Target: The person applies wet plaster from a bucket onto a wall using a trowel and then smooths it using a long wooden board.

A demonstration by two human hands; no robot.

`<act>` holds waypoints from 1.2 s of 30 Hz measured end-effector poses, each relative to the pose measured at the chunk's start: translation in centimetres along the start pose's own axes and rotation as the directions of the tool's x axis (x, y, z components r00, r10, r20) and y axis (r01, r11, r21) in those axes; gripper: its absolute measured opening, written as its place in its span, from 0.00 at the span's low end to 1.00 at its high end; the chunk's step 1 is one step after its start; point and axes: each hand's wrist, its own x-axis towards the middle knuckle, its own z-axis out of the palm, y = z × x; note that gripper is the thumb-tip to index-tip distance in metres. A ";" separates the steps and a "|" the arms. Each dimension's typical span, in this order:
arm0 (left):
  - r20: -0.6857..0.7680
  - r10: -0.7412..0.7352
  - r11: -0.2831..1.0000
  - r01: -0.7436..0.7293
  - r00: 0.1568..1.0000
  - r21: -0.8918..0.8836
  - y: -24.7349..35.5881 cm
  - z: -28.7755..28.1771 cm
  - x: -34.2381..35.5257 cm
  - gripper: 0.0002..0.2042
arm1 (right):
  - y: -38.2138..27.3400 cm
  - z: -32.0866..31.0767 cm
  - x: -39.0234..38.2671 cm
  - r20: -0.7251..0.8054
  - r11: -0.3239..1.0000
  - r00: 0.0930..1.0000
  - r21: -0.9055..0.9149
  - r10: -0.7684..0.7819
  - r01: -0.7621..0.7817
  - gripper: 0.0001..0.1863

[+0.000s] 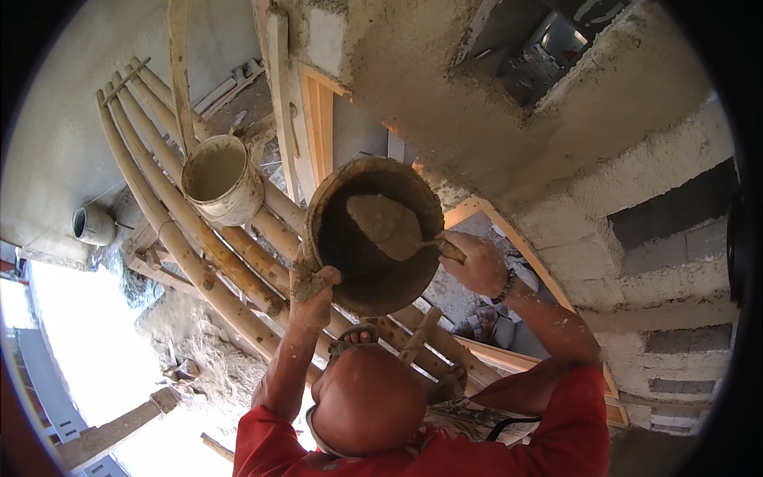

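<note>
My left hand [312, 298] grips the mud-caked rim of a dark bucket [324, 211], at its lower left side. My right hand [473, 262] is closed on the handle of a trowel [381, 226], whose broad blade is inside the bucket and coated with grey-brown mortar. The bucket is tilted open toward the view, with a dark interior. A pale, splattered bucket [246, 199] stands on wooden poles to the left of it. A sandalled foot [358, 338] shows on the poles below the dark bucket.
A pole scaffold [167, 230] runs diagonally at left, with another bucket [99, 226] beyond it. Rough plastered block wall [588, 175] with openings is at right. An orange-edged frame [318, 111] stands behind. A head and red-sleeved shoulders [366, 397] fill the lower middle.
</note>
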 end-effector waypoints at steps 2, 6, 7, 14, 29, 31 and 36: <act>-0.037 -0.041 0.998 0.039 0.998 -0.049 -1.0 -0.6 0.1 0.13 | -2.3 -2.6 1.0 0.036 0.996 0.996 0.010 0.085 -0.086 0.20; -0.079 -0.098 0.983 0.084 0.992 -0.165 -1.5 -1.6 0.1 0.21 | -6.6 -7.9 3.3 0.012 0.996 0.998 0.070 0.061 -0.062 0.17; -0.088 -0.137 0.977 0.120 0.987 -0.175 -1.3 -1.8 0.2 0.22 | -7.4 -9.1 3.6 0.020 0.995 1.000 0.102 0.015 -0.017 0.19; 0.104 0.209 0.882 -0.234 0.972 0.410 -2.8 -5.9 -1.2 0.16 | -8.9 -12.2 4.6 0.157 0.789 0.987 0.610 -0.030 -0.073 0.27; -0.151 -0.252 0.963 0.232 0.956 -0.140 -3.3 -2.6 -2.7 0.18 | -4.2 -10.6 -1.6 0.097 0.967 0.965 -0.100 0.243 -0.233 0.22; -0.143 -0.203 0.977 0.190 0.969 -0.097 -3.2 -2.5 -2.9 0.19 | -4.9 -7.7 -0.1 0.278 0.978 0.940 -0.129 0.197 -0.167 0.23; -0.233 -0.374 0.915 0.316 0.898 -0.251 -2.5 -3.7 -4.9 0.12 | -7.9 0.4 5.6 0.497 0.996 0.868 -0.074 -0.010 0.053 0.24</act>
